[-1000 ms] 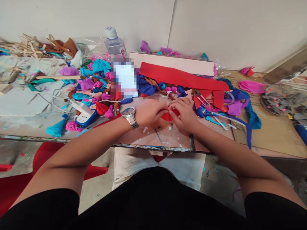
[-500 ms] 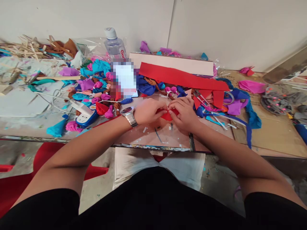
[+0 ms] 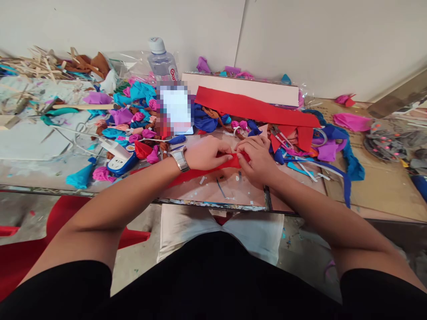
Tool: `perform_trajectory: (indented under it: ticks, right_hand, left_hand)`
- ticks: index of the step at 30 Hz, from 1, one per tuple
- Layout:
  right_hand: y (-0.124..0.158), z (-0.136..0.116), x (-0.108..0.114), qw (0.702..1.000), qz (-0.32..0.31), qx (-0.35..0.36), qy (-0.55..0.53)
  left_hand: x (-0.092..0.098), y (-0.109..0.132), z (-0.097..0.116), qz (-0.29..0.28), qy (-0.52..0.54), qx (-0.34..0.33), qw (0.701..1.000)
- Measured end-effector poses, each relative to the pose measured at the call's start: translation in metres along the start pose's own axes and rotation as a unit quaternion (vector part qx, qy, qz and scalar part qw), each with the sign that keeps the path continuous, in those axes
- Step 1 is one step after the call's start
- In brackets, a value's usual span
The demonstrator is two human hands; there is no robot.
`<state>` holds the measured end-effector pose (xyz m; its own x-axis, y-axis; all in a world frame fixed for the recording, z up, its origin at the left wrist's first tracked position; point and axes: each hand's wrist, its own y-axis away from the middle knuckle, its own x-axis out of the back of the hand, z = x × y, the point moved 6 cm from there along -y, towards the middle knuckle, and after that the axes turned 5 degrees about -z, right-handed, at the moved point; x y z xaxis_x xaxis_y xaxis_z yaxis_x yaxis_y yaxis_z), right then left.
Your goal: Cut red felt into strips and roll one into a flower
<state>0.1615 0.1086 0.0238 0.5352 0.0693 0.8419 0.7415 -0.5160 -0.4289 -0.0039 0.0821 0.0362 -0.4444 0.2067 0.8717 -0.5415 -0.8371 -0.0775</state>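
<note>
A long red crepe paper strip (image 3: 190, 176) runs from beneath my left forearm across to my fingers, close to the table's front edge. My left hand (image 3: 208, 153), with a metal watch (image 3: 180, 158) on the wrist, pinches its upper edge between thumb and fingers. At the strip's right end, my right hand (image 3: 256, 158) has thumb and fingers closed on the paper, which is partly hidden under them. Behind both hands lies a second, wider red crepe paper strip (image 3: 247, 109). A pair of scissors (image 3: 283, 137) rests right of my right hand.
Coloured paper flowers and scraps (image 3: 133, 118) cover the table's left middle. A bottle (image 3: 162, 62), a lit phone (image 3: 176, 109) and a blue-white power socket (image 3: 122, 162) stand or lie among them. Cardboard (image 3: 383, 186) lies at right; a red chair (image 3: 66, 218) is below left.
The held red strip now shows stretched along under my left forearm, where only a small part showed before. My hands stay close together in nearly the same place.
</note>
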Motion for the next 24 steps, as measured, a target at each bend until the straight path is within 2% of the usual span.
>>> perform_trajectory:
  ticks: [6,12,24]
  right_hand:
    - [0.001,0.002,0.0,1.0,-0.002,0.004,-0.005]
    - [0.003,0.002,-0.003,1.0,-0.018,0.015,-0.009]
    - [0.004,-0.004,-0.004,0.998,-0.038,0.049,-0.019]
  left_hand:
    - [0.003,-0.001,-0.009,-0.046,0.064,0.008,0.997]
    - [-0.001,-0.002,-0.009,-0.078,0.114,0.001,0.99]
    - [-0.011,-0.004,-0.007,-0.072,0.106,0.006,0.992]
